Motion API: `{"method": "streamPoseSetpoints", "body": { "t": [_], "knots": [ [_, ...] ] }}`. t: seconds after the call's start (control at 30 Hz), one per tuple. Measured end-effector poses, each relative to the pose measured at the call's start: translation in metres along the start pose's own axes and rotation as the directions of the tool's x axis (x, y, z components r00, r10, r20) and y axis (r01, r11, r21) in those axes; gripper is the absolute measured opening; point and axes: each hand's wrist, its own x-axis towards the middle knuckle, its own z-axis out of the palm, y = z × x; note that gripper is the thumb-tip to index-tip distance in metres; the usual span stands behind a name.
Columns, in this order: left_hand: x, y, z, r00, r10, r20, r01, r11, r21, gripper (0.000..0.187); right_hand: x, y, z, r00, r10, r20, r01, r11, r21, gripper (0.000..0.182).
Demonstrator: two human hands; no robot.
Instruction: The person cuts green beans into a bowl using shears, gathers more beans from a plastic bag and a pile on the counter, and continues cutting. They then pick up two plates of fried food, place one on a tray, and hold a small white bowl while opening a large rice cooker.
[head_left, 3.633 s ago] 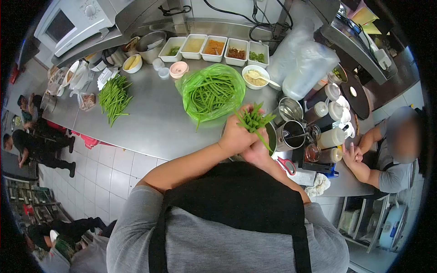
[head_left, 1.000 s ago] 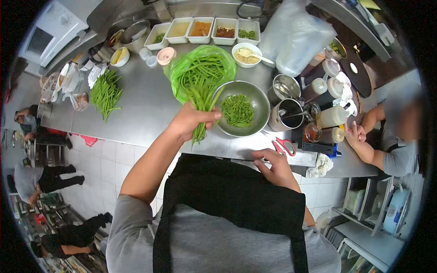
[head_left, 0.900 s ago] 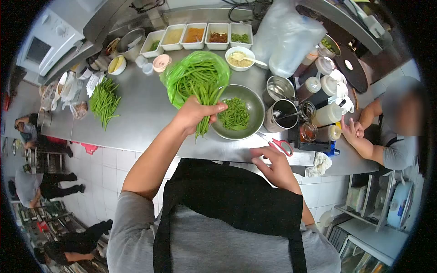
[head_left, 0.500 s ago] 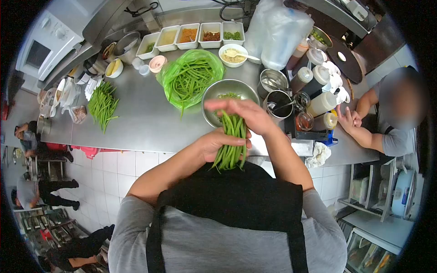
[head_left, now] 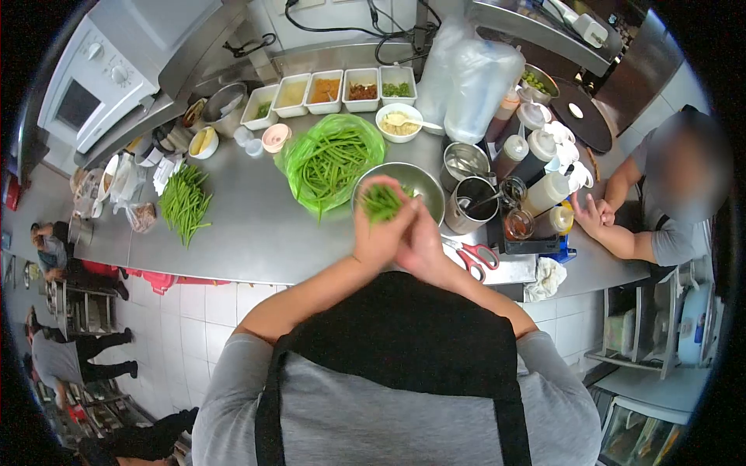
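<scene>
A bunch of green beans (head_left: 382, 203) stands end-up in my left hand (head_left: 381, 233), whose fingers are closed around it. Against the side and lower part of the bunch lies my right hand (head_left: 422, 242); its fingers are mostly hidden and blurred, so their grip cannot be made out. Both hands are just in front of a steel bowl (head_left: 429, 186), partly covering it. Left of the bowl, a green plastic bag (head_left: 292, 165) holds many more beans. Red-handled scissors (head_left: 480, 258) rest to the right of my hands.
A loose pile of beans (head_left: 185, 203) lies on the steel counter (head_left: 256, 233) at left. White tubs of chopped ingredients (head_left: 324, 92) line the back. Steel pots (head_left: 472, 203) and sauce bottles (head_left: 547, 192) crowd the right, where a co-worker (head_left: 622, 210) leans on the counter.
The bunch has tipped from lying lengthwise to end-up. My right hand has come down from over its top to beside my left. The scissors have come into view.
</scene>
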Motion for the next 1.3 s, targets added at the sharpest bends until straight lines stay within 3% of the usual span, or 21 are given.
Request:
{"method": "streamPoseSetpoints", "body": {
  "t": [0.07, 0.13, 0.2, 0.3, 0.4, 0.5, 0.6, 0.63, 0.67, 0.73, 0.83, 0.87, 0.9, 1.0, 1.07, 1.2, 1.23, 1.3],
  "knots": [
    [-0.011, -0.009, 0.005, 0.991, 0.076, 0.109, -0.08, 0.996, 0.034, 0.035, 0.022, -0.003, -0.027, 0.997, -0.038, 0.067, 0.039, 0.999, -0.016, 0.042],
    [-0.006, -0.001, 0.003, 0.987, 0.058, 0.15, -0.076, 0.99, 0.118, 0.041, 0.031, 0.002, -0.034, 0.986, 0.02, 0.168, -0.051, 0.983, 0.179, 0.032],
    [0.006, -0.006, -0.006, 0.982, 0.082, 0.173, -0.125, 0.958, 0.259, 0.044, 0.02, 0.004, -0.03, 0.992, 0.061, 0.108, -0.073, 0.991, 0.114, 0.031],
    [0.01, -0.006, 0.0, 0.998, -0.023, 0.058, 0.018, 0.997, 0.074, 0.049, 0.021, 0.003, -0.022, 0.994, 0.069, 0.089, -0.079, 0.99, 0.118, 0.032],
    [0.012, 0.002, -0.003, 0.971, 0.108, 0.214, -0.152, 0.968, 0.201, 0.054, 0.027, 0.006, -0.032, 0.986, 0.084, 0.145, -0.111, 0.975, 0.19, 0.032],
    [0.016, 0.002, -0.001, 0.98, 0.095, 0.175, -0.122, 0.981, 0.151, 0.048, 0.029, 0.013, -0.038, 0.997, 0.038, 0.073, -0.042, 0.998, 0.048, 0.039],
    [0.016, 0.008, -0.002, 0.975, 0.05, 0.216, -0.105, 0.962, 0.252, 0.04, 0.023, 0.012, -0.036, 0.992, 0.088, 0.091, -0.1, 0.984, 0.144, 0.039],
    [0.015, 0.01, 0.001, 0.98, 0.078, 0.181, -0.118, 0.968, 0.223, 0.034, 0.026, 0.012, -0.037, 0.972, 0.102, 0.213, -0.154, 0.957, 0.244, 0.04],
    [0.016, 0.01, 0.0, 0.975, 0.133, 0.177, -0.173, 0.956, 0.238, 0.035, 0.027, 0.013, -0.037, 0.968, 0.163, 0.192, -0.204, 0.955, 0.216, 0.038],
    [0.017, 0.006, 0.0, 0.959, 0.227, 0.17, -0.266, 0.926, 0.266, 0.038, 0.02, 0.004, -0.01, 0.952, 0.137, 0.274, -0.189, 0.967, 0.174, 0.031],
    [0.016, 0.001, 0.0, 0.984, 0.075, 0.159, -0.081, 0.996, 0.031, 0.046, 0.036, 0.001, -0.032, 0.974, -0.074, 0.213, 0.033, 0.982, 0.188, 0.033],
    [0.016, 0.0, -0.001, 0.988, 0.021, 0.155, -0.019, 1.0, -0.02, 0.047, 0.037, 0.003, -0.04, 0.975, -0.056, 0.217, 0.01, 0.979, 0.206, 0.033],
    [0.018, -0.001, -0.004, 0.986, 0.061, 0.156, -0.089, 0.98, 0.178, 0.049, 0.038, 0.003, -0.04, 0.973, -0.039, 0.227, -0.012, 0.975, 0.221, 0.032],
    [0.015, -0.009, -0.01, 0.969, -0.048, 0.241, 0.041, 0.998, 0.037, 0.052, 0.038, 0.004, -0.04, 0.977, 0.013, 0.215, -0.052, 0.983, 0.178, 0.031],
    [0.013, -0.007, -0.01, 0.976, 0.001, 0.216, -0.012, 0.999, 0.048, 0.046, 0.042, 0.008, -0.044, 0.956, 0.015, 0.291, -0.038, 0.997, 0.07, 0.033],
    [0.021, -0.011, -0.014, 0.994, 0.028, 0.101, -0.04, 0.992, 0.118, 0.043, 0.029, 0.007, -0.024, 0.992, 0.121, 0.022, -0.123, 0.972, 0.201, 0.033],
    [0.021, -0.008, -0.012, 0.995, -0.054, 0.078, 0.055, 0.999, -0.002, 0.04, 0.028, 0.006, -0.024, 0.99, 0.144, -0.009, -0.14, 0.973, 0.186, 0.033],
    [0.024, -0.015, -0.013, 0.998, 0.064, 0.009, -0.064, 0.998, -0.017, 0.036, 0.025, 0.003, -0.017, 0.988, 0.149, -0.032, -0.142, 0.975, 0.168, 0.033]
  ]
}}
